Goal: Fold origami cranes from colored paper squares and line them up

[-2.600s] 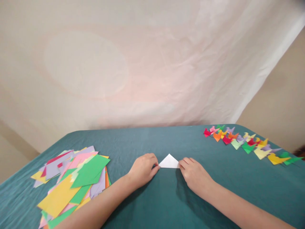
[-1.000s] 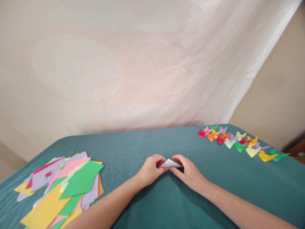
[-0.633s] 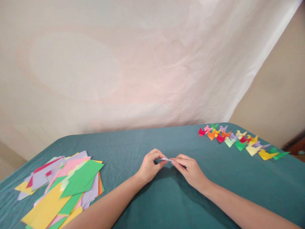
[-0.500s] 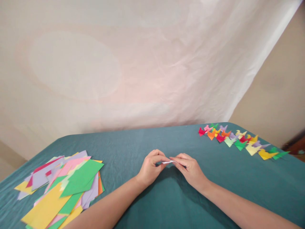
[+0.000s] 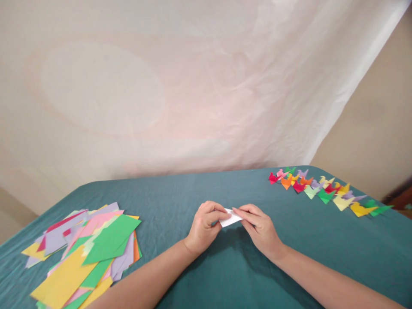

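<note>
A small folded piece of white paper is held up between my two hands, a little above the green cloth. My left hand pinches its left end between thumb and fingers. At the other end, my right hand grips the paper the same way, thumb below and fingertips on top. The fingers hide both ends of the paper, so its full folded shape does not show.
To the left lies a loose pile of coloured paper sheets. Rows of small folded paper birds stand at the right back. A green cloth covers the table, and a pale sheet hangs behind it.
The white paper has tilted, so its flat face shows where only a thin edge did before. Both hands keep their hold and have hardly moved.
</note>
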Available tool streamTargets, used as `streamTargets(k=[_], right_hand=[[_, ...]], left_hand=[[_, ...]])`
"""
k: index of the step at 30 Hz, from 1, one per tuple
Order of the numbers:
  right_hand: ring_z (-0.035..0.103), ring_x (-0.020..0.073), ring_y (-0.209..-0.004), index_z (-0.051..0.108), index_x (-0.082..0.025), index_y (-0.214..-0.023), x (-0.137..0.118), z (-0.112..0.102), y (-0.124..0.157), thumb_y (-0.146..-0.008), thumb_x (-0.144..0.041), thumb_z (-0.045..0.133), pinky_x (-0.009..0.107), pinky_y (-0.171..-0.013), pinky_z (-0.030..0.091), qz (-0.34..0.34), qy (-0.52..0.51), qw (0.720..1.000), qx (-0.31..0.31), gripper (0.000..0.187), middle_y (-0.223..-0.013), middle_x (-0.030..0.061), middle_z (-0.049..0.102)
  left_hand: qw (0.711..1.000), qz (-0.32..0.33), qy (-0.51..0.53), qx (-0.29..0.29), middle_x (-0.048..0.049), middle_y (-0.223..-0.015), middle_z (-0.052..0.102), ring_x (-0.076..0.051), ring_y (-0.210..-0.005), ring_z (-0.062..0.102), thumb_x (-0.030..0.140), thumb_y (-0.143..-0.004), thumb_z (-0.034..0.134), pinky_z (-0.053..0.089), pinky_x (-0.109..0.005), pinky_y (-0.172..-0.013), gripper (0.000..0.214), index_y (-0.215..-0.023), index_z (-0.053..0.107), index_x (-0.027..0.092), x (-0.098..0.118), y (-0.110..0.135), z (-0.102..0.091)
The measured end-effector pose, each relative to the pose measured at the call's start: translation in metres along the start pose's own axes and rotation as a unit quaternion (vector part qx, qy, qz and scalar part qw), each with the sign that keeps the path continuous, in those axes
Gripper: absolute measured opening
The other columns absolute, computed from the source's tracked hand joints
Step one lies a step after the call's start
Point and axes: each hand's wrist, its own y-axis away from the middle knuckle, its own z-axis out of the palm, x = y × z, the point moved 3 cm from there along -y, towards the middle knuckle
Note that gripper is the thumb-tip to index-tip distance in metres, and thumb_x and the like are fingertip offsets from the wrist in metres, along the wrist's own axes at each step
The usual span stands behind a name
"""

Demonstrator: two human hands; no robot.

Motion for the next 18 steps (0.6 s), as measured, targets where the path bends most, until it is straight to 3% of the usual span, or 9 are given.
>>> streamTargets(k=[5,9,13,18], right_hand=[[0.056,0.0173,-0.082,0.064,-0.025,-0.105,-0.0008,0.0031,-0.0023,-0.088,-0.02,0.048,0.031,-0.073,0.046,0.028,-0.002,0.999,-0.029,0.024,-0.088,0.0047,0.06],[0.055,0.0172,-0.08,0.064,-0.022,-0.099,-0.003,0.0036,-0.0036,-0.088,-0.023,0.048,0.031,-0.074,0.045,0.044,-0.004,0.998,-0.047,0.019,-0.085,0.0043,0.059],[0.055,0.0165,-0.079,0.051,-0.021,-0.113,-0.0012,0.0026,-0.0015,-0.085,-0.022,0.051,0.032,-0.074,0.046,0.063,-0.032,0.997,-0.004,0.028,-0.091,0.0048,0.057],[0.053,0.0144,-0.074,0.049,-0.02,-0.096,-0.0004,0.0035,-0.0006,-0.083,-0.02,0.053,0.03,-0.07,0.046,0.06,-0.046,0.997,0.036,0.014,-0.091,0.0042,0.053]], left_hand=[[0.997,-0.073,0.024,-0.029,-0.0036,-0.084,0.062,-0.014,-0.079,0.057,0.02,-0.084,0.054,0.043,-0.027,-0.075,0.012,-0.087,0.065,0.019,-0.0068,-0.0027,-0.0014],[0.993,-0.102,0.017,-0.058,-0.0031,-0.076,0.059,-0.013,-0.073,0.053,0.027,-0.089,0.046,0.042,-0.024,-0.069,0.02,-0.083,0.061,0.016,-0.0087,-0.0031,-0.0003],[0.992,-0.088,0.008,-0.086,-0.0033,-0.076,0.059,-0.014,-0.075,0.052,0.027,-0.089,0.046,0.04,-0.025,-0.072,0.021,-0.081,0.061,0.016,-0.0068,-0.0026,0.0027],[0.989,-0.106,0.017,-0.101,-0.0031,-0.078,0.06,-0.014,-0.075,0.053,0.027,-0.088,0.048,0.04,-0.025,-0.073,0.019,-0.082,0.064,0.017,-0.0097,-0.0008,0.0061]])
